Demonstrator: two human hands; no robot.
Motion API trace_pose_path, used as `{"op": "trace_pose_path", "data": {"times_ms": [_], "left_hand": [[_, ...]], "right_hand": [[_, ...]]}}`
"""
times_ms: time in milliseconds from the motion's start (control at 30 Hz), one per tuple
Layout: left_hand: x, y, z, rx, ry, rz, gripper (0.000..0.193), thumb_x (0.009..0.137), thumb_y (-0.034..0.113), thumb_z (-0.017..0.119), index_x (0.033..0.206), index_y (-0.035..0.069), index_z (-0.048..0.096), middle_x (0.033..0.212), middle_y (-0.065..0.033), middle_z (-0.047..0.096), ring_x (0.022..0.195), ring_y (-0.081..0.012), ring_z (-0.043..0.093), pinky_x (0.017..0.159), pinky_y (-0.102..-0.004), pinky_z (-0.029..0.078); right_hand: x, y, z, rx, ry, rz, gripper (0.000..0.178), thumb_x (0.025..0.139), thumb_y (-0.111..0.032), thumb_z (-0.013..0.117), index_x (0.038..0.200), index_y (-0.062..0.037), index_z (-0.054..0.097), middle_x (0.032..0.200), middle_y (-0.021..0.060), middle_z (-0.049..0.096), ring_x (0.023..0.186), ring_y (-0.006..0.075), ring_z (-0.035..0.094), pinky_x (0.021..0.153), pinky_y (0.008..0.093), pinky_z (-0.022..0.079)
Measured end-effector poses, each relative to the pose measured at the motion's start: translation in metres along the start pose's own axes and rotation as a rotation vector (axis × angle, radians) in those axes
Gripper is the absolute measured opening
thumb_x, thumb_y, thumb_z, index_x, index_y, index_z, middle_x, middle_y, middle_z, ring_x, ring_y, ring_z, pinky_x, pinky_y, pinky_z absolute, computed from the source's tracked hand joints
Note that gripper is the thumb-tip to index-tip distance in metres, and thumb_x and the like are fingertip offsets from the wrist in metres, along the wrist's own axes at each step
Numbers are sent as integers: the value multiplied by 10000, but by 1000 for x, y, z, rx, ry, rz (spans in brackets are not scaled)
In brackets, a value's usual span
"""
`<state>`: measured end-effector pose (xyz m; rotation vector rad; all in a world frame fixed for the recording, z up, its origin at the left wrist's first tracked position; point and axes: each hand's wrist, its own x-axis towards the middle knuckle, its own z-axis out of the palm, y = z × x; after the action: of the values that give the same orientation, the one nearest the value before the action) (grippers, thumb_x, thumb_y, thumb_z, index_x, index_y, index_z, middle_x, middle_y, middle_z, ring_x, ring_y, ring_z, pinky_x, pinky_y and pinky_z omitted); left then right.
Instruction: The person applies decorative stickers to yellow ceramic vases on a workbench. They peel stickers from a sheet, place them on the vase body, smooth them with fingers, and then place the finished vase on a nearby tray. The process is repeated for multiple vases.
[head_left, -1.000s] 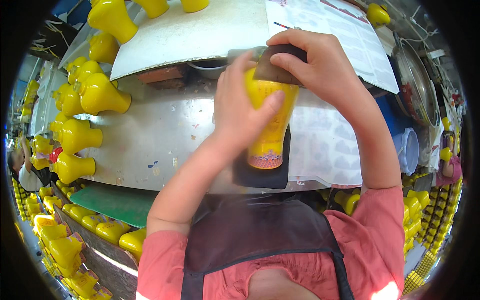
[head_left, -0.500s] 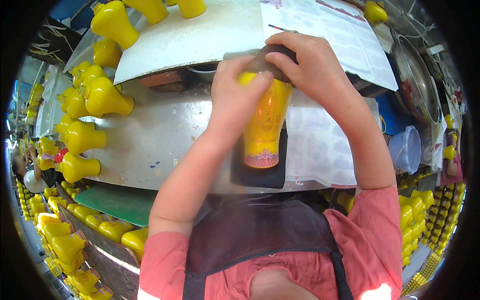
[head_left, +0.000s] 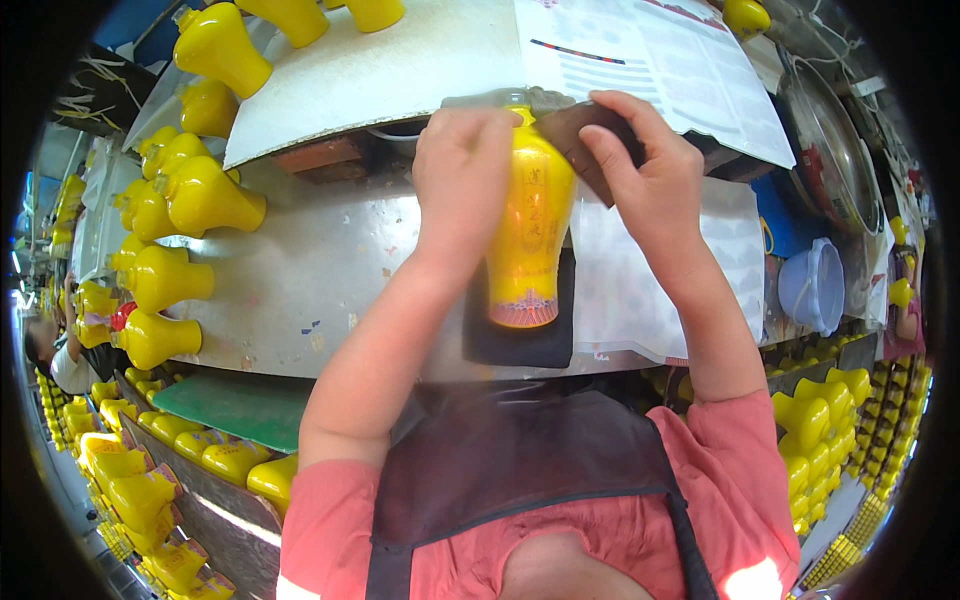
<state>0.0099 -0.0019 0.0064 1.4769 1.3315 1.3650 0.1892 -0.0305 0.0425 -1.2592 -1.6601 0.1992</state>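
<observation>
Two bare hands at the bench, both forearms rising from the lower edge and converging on one yellow bottle (head_left: 532, 215). Bottle lies with its patterned base toward the person and its neck away, over a dark cloth (head_left: 518, 347) on the metal tabletop (head_left: 310, 270); neck end is by a grey support (head_left: 470, 101).

Left hand (head_left: 462, 180): forearm slants up and inward, back of hand facing the camera, fingers bent over toward the bottle's neck. It sits along the left side of the bottle's shoulder. Fingertips mostly hidden; cannot tell how far closed it is or whether it grips.

Right hand (head_left: 655, 170): forearm leans inward from the right, elbow out to the side. Thumb and forefinger are pinched together on a flat brown piece (head_left: 588, 150), forefinger along the top, thumb on the near face. Piece is tilted, its left end at the bottle's right shoulder; contact unclear.

Beyond the hands: printed sheet (head_left: 690, 95) with a thin dark stick (head_left: 575, 51) lying on it. Right: pale bucket (head_left: 822, 290).
</observation>
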Motion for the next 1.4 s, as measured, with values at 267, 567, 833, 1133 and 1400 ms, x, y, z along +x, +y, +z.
{"op": "trace_pose_path", "data": {"times_ms": [267,567,833,1133,1400], "left_hand": [[-1,-11,-6,-154,-71,-87,290,1056,237,564,1091,-6,720,1134,-68,641,999,-127,609,891,-271,488],[-27,-22,-5,-136,-98,5,389,1002,270,591,1299,18,597,1244,-139,603,1134,-243,600,1016,-345,468],[-25,-33,-6,-374,-138,-40,389,1120,291,433,1382,17,522,1259,-100,629,1100,-141,618,974,-291,502],[-76,-24,-22,264,-198,91,1026,792,308,787,1551,-62,203,1538,-309,322,1437,-467,327,1204,-530,270],[-89,-32,-53,86,-648,36,1106,753,347,828,1605,30,198,1545,-220,405,1450,-377,399,1195,-455,324]], "right_hand": [[-71,-12,6,118,-191,-498,309,738,93,770,984,-78,692,1011,159,739,851,332,728,757,375,597],[-51,-1,23,270,194,216,293,888,-13,751,1162,-39,647,1027,104,714,848,186,703,752,299,561],[-40,-19,23,35,81,44,318,905,-12,748,1202,-23,638,1080,96,678,948,171,700,828,277,562],[-7,-1,6,65,43,64,252,833,7,764,1068,-30,684,936,110,730,823,220,727,769,315,569],[-125,-11,9,73,-71,-276,295,744,93,736,962,-79,635,976,113,716,876,327,702,771,387,564]]}}
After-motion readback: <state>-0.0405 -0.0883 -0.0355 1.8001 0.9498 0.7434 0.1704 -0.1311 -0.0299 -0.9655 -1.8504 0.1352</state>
